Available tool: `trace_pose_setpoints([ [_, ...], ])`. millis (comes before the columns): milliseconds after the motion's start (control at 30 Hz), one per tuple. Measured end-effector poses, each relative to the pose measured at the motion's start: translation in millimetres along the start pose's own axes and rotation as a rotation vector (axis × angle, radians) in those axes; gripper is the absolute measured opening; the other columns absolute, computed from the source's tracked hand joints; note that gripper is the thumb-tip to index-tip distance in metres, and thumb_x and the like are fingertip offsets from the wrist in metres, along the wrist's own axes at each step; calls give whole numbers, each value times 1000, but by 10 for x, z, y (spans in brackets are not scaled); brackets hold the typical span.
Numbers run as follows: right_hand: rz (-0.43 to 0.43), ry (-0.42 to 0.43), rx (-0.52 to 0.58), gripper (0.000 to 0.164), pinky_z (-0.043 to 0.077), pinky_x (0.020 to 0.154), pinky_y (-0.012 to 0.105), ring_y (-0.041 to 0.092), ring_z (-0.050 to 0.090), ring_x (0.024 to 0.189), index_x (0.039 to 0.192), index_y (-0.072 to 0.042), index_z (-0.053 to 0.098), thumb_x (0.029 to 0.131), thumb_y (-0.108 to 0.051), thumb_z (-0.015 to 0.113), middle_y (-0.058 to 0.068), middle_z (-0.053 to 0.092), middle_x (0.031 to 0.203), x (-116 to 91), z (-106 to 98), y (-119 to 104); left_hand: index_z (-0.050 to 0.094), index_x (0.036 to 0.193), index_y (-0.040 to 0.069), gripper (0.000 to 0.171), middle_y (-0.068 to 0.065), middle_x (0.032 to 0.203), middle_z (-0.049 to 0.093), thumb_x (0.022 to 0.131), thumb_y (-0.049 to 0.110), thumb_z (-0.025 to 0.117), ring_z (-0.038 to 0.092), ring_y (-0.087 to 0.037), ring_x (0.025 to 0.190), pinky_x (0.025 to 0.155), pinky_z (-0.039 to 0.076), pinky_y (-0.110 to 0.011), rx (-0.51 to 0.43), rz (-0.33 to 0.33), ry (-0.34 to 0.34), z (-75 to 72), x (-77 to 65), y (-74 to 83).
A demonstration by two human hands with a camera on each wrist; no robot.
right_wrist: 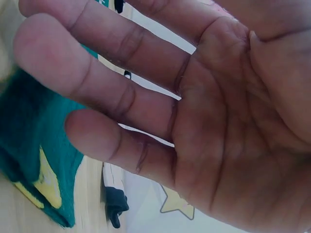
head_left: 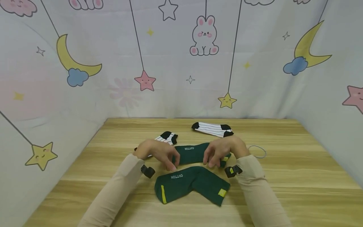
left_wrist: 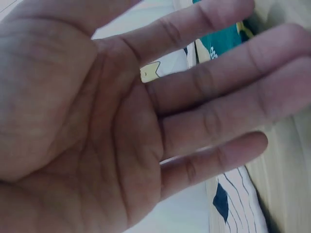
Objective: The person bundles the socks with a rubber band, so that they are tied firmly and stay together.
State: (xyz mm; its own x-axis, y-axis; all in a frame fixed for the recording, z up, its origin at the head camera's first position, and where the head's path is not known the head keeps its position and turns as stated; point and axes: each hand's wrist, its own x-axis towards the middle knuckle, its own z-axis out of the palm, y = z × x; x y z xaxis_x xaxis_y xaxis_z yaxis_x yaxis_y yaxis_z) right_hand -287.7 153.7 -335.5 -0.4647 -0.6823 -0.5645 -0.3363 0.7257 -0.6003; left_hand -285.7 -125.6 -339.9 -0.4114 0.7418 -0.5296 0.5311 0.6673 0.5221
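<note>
Two dark green socks with yellow patches and "COTTON" lettering lie flat on the table, one behind the other. My left hand [head_left: 161, 153] hovers by the toe side of the far green sock [head_left: 190, 154], its fingers loosely spread in the left wrist view. Over the cuff half of that sock is my right hand [head_left: 222, 150], and it partly hides the fabric; the right wrist view shows its fingers apart, holding nothing. The near green sock [head_left: 181, 183] lies bent just in front of both hands. A white striped sock [head_left: 168, 138] is partly hidden behind my left hand.
Farther back lies a second white striped sock [head_left: 211, 128] with black toe and heel. A thin pale blue loop [head_left: 257, 151] rests right of my right hand. The wooden table [head_left: 306, 176] ends at a cloth backdrop [head_left: 175, 104] printed with stars and moons.
</note>
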Motion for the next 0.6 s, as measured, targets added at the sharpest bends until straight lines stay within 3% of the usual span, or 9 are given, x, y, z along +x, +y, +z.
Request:
trace_pose_setpoints([
  [133,35,7,-1,19,52,76,33,15,67,78,113,-14,73,94,-15,71,-4,73,95,52,45,-27,69,98,13,12,-3,84,74,93,23,73,73,-20,78,76,53,-27,-69,22,-30,26,30,19],
  [333,50,12,-54,16,44,64,25,9,61,70,108,-15,72,92,-12,72,-4,70,81,126,102,-82,67,101,8,14,-6,83,75,92,16,75,74,-20,77,76,56,-29,-113,-5,-59,63,75,40],
  [600,102,30,-119,14,44,62,24,9,61,69,100,-16,69,89,-12,77,-4,70,76,200,156,-141,65,97,15,21,6,75,71,85,21,82,63,-5,70,70,45,-22,66,-23,-13,92,136,40],
])
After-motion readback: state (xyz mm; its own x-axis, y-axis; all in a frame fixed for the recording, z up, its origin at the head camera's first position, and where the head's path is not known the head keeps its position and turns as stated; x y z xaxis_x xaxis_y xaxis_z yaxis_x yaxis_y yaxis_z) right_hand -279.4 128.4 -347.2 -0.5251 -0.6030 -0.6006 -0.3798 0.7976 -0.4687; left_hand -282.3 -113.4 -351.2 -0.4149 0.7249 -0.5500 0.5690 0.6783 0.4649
